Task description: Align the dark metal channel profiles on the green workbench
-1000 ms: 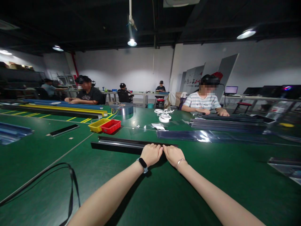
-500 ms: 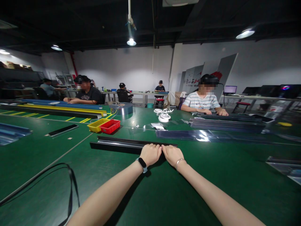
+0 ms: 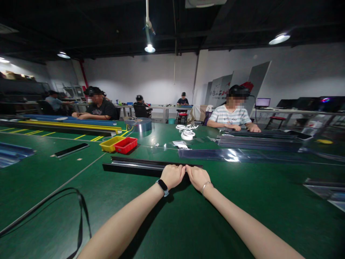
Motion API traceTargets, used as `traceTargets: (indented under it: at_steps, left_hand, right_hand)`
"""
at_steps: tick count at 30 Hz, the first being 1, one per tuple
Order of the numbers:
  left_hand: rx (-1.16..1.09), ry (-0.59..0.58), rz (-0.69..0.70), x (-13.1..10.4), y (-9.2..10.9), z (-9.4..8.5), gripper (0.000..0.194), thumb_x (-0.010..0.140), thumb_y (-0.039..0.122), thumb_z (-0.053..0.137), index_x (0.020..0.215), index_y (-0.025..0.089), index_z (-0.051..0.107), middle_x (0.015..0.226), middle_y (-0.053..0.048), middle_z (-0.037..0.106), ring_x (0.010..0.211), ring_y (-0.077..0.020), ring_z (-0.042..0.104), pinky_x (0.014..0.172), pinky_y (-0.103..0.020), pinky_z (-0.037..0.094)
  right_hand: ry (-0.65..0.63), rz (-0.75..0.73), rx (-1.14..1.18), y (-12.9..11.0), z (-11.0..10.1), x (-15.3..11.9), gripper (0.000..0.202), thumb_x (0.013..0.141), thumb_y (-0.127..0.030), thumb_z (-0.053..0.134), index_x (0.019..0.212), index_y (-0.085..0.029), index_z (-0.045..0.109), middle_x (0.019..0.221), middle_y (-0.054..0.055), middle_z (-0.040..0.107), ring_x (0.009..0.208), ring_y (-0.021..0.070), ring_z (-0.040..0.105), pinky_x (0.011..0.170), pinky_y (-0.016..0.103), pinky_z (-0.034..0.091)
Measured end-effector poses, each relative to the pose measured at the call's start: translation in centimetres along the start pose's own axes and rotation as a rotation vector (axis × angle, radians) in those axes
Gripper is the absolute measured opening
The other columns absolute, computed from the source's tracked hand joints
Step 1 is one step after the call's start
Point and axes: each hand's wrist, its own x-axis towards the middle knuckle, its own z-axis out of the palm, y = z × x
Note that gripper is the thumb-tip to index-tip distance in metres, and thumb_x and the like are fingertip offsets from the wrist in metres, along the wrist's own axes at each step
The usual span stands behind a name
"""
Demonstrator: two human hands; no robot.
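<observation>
A long black channel-shaped profile point(image 3: 134, 167) lies crosswise on the green table point(image 3: 107, 208), with a shiny strip along its inside. My left hand point(image 3: 173, 177), with a black band on the wrist, is closed around the profile near its right end. Beside it, my right hand point(image 3: 198, 177), wearing a silver bracelet, is closed on the same end. The thumbs and forefingers of both hands meet or nearly meet over the profile. My palms and fingers hide most of that end.
Yellow point(image 3: 111, 143) and red point(image 3: 126, 145) bins stand beyond the profile. Clear plastic strips point(image 3: 210, 154) and white coils point(image 3: 188, 135) lie farther back. A person point(image 3: 230, 113) works across the table at right, another point(image 3: 98, 106) at left. A black strap point(image 3: 81, 205) lies at near left.
</observation>
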Motion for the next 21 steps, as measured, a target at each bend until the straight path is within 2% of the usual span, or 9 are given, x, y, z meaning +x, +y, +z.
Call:
traceTargets:
  at_steps: [4,9,21]
  left_hand:
    - [-0.003,0.012,0.014,-0.08,-0.07,0.01,0.038,0.088,0.03,0.023,0.069,0.016,0.053,0.059,-0.005,0.058,0.058,-0.0155,0.054,0.056,-0.026,0.037]
    - [-0.015,0.041,-0.062,-0.19,-0.19,0.01,0.037,0.088,0.029,0.023,0.072,0.016,0.053,0.058,-0.004,0.057,0.055,-0.0146,0.053,0.054,-0.025,0.035]
    - [-0.002,0.05,-0.033,-0.09,0.13,-0.09,0.037,0.088,0.029,0.024,0.067,0.016,0.052,0.057,-0.005,0.056,0.056,-0.0148,0.053,0.057,-0.026,0.035]
  right_hand:
    - [0.009,0.035,0.017,0.12,0.23,-0.02,0.048,0.09,-0.033,0.011,0.089,-0.019,0.057,0.075,0.006,0.062,0.068,0.0121,0.058,0.056,0.021,0.034]
    - [0.018,0.019,0.031,0.2,0.27,0.05,0.049,0.089,-0.035,0.012,0.087,-0.019,0.058,0.072,0.006,0.062,0.065,0.0119,0.058,0.055,0.021,0.033]
    - [0.059,-0.003,0.03,0.46,0.61,-0.02,0.046,0.089,-0.032,0.016,0.083,-0.018,0.059,0.069,0.006,0.062,0.062,0.0123,0.057,0.054,0.021,0.032]
